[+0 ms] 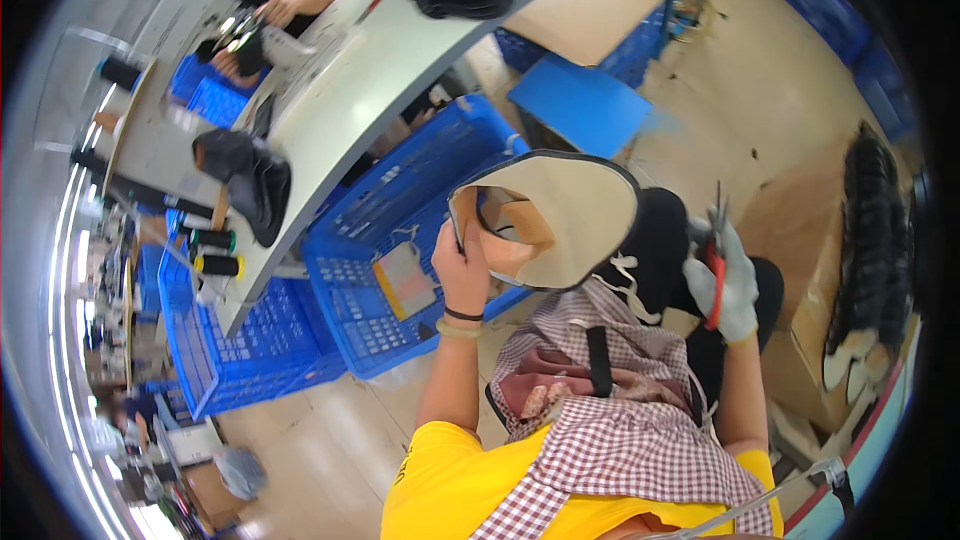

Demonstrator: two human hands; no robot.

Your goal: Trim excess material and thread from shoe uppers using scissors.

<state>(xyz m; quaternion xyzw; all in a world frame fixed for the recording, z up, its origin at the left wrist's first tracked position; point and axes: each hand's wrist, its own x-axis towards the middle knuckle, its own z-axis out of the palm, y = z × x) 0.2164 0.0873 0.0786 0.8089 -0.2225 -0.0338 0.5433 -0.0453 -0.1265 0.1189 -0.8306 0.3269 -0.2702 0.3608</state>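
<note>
My bare left hand [463,270] is closed round the open end of a shoe upper [590,220], thumb at the rim. The upper shows a broad cream surface with a thin dark edge. Tan lining is visible inside its opening. It is held up over my lap, beside a blue crate. On my right, a white glove covers my right hand [740,285], which grips red-handled scissors [715,275] with the slim metal blades pointing up, apart from the upper. Part of the grip is hidden by the gloved fingers.
Papers [405,280] lie in the blue crate [475,125] at my left. Black shoe uppers [255,185] rest on the white worktable [345,115], where another person's hands [280,10] work at a sewing machine. A cardboard box [810,340] and stacked dark uppers [868,230] stand at right.
</note>
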